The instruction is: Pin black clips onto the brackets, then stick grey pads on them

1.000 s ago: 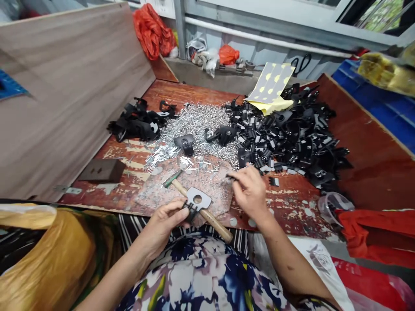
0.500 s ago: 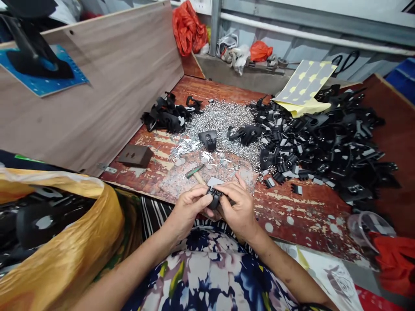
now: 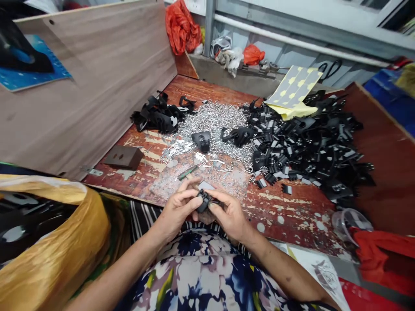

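Close to my body, over the bench's front edge, a black plastic part (image 3: pixel 203 203) with a light grey pad is pinched between both hands. My left hand (image 3: pixel 181 205) grips its left side with thumb and fingers. From the right, my right hand (image 3: pixel 227 212) closes on the same part, its fingers partly covering it. Just beyond my fingers lies a hammer (image 3: pixel 188 172) with a dark green head, its handle running under my left hand. Loose metal pins (image 3: pixel 202 160) are scattered past it, with a black plastic piece (image 3: pixel 201 141) standing among them.
A heap of small metal pieces (image 3: pixel 220 119) covers the middle of the bench. Black parts (image 3: pixel 292 142) are piled at right, under a yellow-grey sticker sheet (image 3: pixel 293 88). A brown block (image 3: pixel 123 157) sits left, near a yellow bag (image 3: pixel 94 233) and a wooden partition (image 3: pixel 106 65).
The view has shifted, so the bench appears further left. My right fingers, raised and spread before, are now lower and curled against the black part, which both hands still hold.
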### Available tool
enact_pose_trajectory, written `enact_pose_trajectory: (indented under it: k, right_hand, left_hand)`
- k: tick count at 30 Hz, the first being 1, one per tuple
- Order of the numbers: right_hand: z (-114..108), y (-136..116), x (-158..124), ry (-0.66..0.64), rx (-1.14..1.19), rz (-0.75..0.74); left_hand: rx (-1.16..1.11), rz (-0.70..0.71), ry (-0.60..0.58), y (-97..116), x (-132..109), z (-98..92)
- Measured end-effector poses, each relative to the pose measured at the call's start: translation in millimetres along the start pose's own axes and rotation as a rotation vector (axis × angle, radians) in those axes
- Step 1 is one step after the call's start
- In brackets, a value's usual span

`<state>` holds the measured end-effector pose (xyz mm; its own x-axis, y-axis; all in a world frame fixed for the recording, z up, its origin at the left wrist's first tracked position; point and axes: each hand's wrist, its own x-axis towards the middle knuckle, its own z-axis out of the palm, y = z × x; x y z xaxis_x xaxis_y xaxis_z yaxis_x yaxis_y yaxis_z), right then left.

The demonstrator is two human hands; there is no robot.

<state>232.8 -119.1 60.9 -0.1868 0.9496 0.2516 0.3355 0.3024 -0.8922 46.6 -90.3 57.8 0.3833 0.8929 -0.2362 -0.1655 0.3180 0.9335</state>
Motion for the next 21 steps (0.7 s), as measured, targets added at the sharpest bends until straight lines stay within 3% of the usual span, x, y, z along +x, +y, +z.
enact_pose_trajectory:
  k: [3, 7, 9, 14, 21]
  right_hand:
    - [-30, 14, 10, -0.153, -0.097, 0.005]
    - [-81, 46, 39, 0.062, -0.670, -0.022]
    - [-95, 61, 54, 0.051, -0.885, -0.031]
    - [-99, 81, 72, -0.129, -1.015, -0.134]
    - [-102, 92, 54, 0.139, -0.856, -0.069]
  left_hand:
    - [0.010, -0.024, -0.023, -1, 0, -4.8]
    - [-0.068, -0.085, 0.082, -6, -2, -8.8]
    - [-0.081, -0.120, 0.124, -7, -2, -8.0]
    - [-0.098, -0.186, 0.107, -6, -3, -2.3]
    - [-0.143, -0.256, 0.019, -2, -2, 1.4]
